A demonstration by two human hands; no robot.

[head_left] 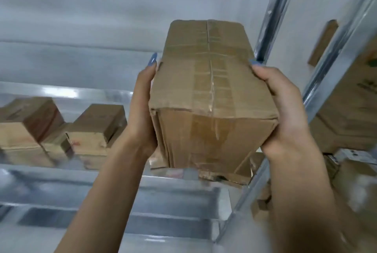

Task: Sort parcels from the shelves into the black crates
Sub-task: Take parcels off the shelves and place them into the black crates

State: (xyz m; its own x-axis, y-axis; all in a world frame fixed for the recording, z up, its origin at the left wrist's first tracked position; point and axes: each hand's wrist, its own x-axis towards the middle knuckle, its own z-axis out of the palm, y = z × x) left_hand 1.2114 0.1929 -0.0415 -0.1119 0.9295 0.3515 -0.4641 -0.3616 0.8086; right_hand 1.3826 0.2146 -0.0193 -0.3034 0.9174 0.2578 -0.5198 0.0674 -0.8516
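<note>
A brown cardboard parcel (210,89), sealed with clear tape, is held up in front of the metal shelves (114,175). My left hand (142,106) grips its left side, thumb pointing up along the edge. My right hand (285,110) grips its right side, with the thumb over the top face. The parcel is off the shelf and tilted, its near end facing me. No black crate is in view.
Two smaller cardboard parcels (28,124) (95,128) sit on the shelf at the left. More boxes (350,110) fill the neighbouring bay at the right, behind a metal upright (334,73). Another box (222,175) lies below the held parcel.
</note>
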